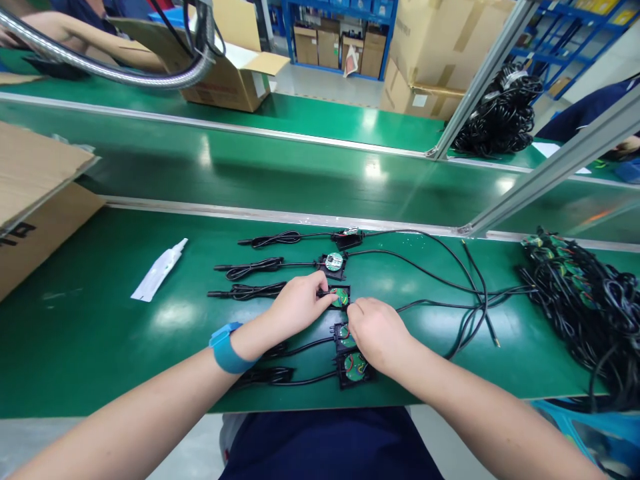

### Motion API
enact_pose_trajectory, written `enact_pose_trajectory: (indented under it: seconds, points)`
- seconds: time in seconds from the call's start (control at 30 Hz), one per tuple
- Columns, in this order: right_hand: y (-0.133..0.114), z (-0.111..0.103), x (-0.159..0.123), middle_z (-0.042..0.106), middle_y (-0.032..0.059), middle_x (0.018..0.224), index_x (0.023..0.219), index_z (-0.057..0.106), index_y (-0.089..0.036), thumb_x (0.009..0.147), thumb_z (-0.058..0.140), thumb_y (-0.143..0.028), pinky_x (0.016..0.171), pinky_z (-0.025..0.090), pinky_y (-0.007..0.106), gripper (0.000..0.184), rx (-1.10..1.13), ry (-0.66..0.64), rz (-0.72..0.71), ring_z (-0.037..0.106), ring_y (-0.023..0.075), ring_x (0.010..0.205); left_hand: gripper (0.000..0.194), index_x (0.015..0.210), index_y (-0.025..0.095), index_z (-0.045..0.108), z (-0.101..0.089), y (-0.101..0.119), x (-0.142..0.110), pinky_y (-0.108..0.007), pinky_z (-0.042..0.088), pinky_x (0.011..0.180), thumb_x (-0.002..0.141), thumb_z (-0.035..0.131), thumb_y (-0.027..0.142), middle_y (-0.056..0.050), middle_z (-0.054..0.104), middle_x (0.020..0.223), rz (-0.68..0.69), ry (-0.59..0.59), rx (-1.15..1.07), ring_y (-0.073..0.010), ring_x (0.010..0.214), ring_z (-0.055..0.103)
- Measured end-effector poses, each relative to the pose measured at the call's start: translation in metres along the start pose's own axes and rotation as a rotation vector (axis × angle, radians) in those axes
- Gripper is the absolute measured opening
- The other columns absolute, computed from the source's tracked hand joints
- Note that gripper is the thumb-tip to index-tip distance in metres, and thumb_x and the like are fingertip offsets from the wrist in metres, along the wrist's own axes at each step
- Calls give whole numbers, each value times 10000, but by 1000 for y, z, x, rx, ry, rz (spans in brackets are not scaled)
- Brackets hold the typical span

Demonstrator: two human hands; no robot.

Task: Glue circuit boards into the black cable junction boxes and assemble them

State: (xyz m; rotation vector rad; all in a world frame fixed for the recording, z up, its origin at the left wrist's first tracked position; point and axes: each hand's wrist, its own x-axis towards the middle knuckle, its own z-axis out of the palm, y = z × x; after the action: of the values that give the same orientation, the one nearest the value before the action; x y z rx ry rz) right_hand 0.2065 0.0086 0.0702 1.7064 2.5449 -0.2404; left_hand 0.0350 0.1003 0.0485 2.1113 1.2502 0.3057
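Head view: L hand [299, 303] & R hand [376, 331] on module [341, 297]

Green bench [100, 347], lower half of frame. White squeeze tube [159, 271], left of centre, lying flat. Open cardboard box [35, 200], left edge. Tangled heap of black cables [585, 313], right edge. Conveyor belt [280, 173] across the middle. Second cardboard box [230, 73], upper left, beneath a corrugated metal hose [115, 70]. Coiled black cable bundle [500, 117], upper right. Blue shelving with cartons [335, 40], top centre.
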Motion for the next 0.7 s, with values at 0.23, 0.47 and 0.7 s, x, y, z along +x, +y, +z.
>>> enact_pose_trajectory:
  seconds: [0.23,0.47,0.7]
  points:
    - [4,3,9,653,110,878,967,649,-120,928,495,-106,779,447,316,160,27,-47,6,604,223,843,191,798,214,545,5,4,2,-284,353,625,832,688,336,-7,659,754,-92,-18,132,-189,695,594]
    - [10,3,15,648,95,876,982,636,-129,984,410,-148,733,431,305,227,106,-68,83,601,199,786,204,910,214,536,12,4,5,-306,386,660,860,675,355,-32,691,821,-143,-19,218,-236,797,654]
    - [14,2,19,631,76,914,966,618,-145,947,487,-137,716,432,284,132,138,-102,73,596,183,791,334,1105,185,510,14,5,7,-337,426,703,862,681,338,-89,715,936,-203,-33,232,-292,911,676]
